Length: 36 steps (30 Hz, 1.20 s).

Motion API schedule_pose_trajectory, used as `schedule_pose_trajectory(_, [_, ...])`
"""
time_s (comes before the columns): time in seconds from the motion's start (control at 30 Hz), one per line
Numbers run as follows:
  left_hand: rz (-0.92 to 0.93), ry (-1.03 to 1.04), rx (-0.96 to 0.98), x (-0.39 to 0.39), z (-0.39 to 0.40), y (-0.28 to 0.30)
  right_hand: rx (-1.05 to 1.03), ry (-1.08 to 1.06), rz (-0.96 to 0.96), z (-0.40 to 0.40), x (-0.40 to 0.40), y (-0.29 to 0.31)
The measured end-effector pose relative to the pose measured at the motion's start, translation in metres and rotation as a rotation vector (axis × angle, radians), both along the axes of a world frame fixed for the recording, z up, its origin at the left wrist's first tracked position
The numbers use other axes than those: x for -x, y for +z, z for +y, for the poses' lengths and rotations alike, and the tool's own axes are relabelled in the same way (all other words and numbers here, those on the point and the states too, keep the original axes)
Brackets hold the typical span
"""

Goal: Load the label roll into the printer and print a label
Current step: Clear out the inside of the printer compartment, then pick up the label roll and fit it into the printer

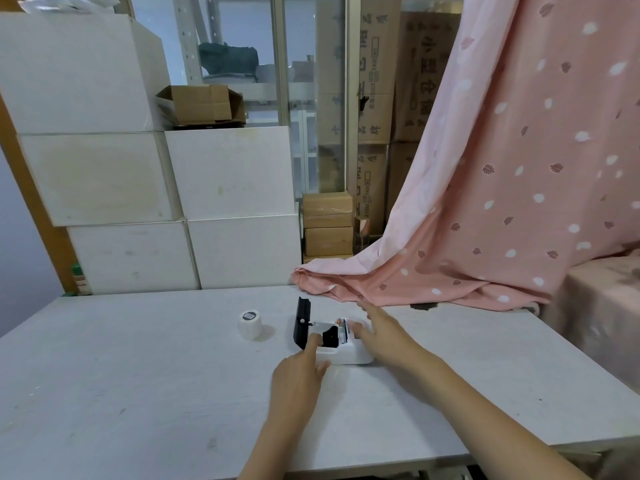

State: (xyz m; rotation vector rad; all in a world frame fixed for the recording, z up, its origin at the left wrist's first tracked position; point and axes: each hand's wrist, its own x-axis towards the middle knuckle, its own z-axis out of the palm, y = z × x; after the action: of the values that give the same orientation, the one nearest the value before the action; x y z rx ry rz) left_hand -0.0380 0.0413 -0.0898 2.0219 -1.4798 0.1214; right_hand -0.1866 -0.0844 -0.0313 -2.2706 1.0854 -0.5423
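A small white label printer [349,353] sits on the white table [138,375], its black lid [301,322] standing open on the left and the dark roll bay showing. My left hand [298,372] rests at the printer's front left corner, one finger reaching onto the top by the bay. My right hand [381,332] lies across the printer's right side with fingers spread. A white label roll [250,323] with a dark core stands upright on the table, to the left of the printer and apart from both hands.
White boxes [228,171] are stacked along the table's far edge. A pink patterned curtain [519,168] drapes onto the table's back right corner. Brown cartons [327,223] stand behind. The table's front edge runs near my forearms.
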Motion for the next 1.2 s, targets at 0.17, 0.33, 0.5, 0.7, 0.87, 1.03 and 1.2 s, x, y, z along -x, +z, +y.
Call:
schedule_pose_trajectory(0.17, [0.017, 0.075, 0.001, 0.001, 0.005, 0.003, -0.071, 0.138, 0.256, 0.005, 0.001, -0.007])
schedule_pose_trajectory(0.33, [0.293, 0.284, 0.219, -0.016, 0.012, 0.006, -0.078, 0.104, 0.178, 0.005, 0.002, -0.008])
schedule_pose_trajectory(0.5, [0.256, 0.405, 0.254, -0.092, 0.021, 0.012, -0.060, 0.041, 0.031, 0.000, 0.002, 0.004])
schedule_pose_trajectory(0.7, [0.132, 0.212, -0.311, -0.148, -0.004, 0.028, -0.025, -0.027, -0.088, -0.003, -0.014, 0.018])
schedule_pose_trajectory(0.87, [0.310, 0.217, -0.323, -0.159, -0.020, 0.031, -0.056, -0.035, -0.040, -0.001, -0.018, 0.016])
schedule_pose_trajectory(1.03, [0.331, 0.256, -0.203, -0.150, -0.019, 0.023, -0.053, -0.050, -0.019, 0.001, -0.017, 0.017])
schedule_pose_trajectory(1.2, [0.538, 0.152, 0.070, -0.136, -0.001, 0.025, -0.006, -0.031, -0.032, 0.011, -0.022, 0.028])
